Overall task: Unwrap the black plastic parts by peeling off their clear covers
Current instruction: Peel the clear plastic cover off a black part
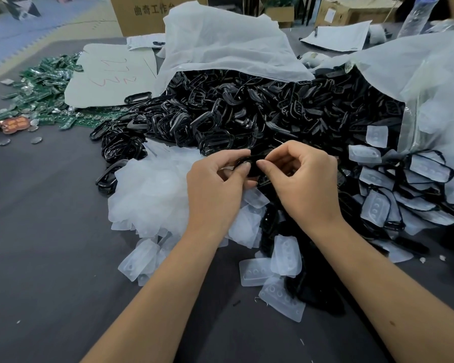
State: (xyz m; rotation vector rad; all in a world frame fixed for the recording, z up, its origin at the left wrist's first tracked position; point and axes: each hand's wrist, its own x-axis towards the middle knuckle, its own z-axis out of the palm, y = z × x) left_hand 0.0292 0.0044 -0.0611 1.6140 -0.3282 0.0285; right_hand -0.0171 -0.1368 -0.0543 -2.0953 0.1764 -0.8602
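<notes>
Bare dark table (50,231) lies open leftward – black parts heap (220,111) blocks ahead

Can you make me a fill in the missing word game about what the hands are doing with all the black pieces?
1. Both hands pinch one small ____ plastic part between them.
2. The left hand and the right hand work above a heap of ____ peeled covers.
3. Far off to the left lie many ____ circuit boards.
4. The big pile of black parts spills from a white ____.

Missing words: black, clear, green, bag
</notes>
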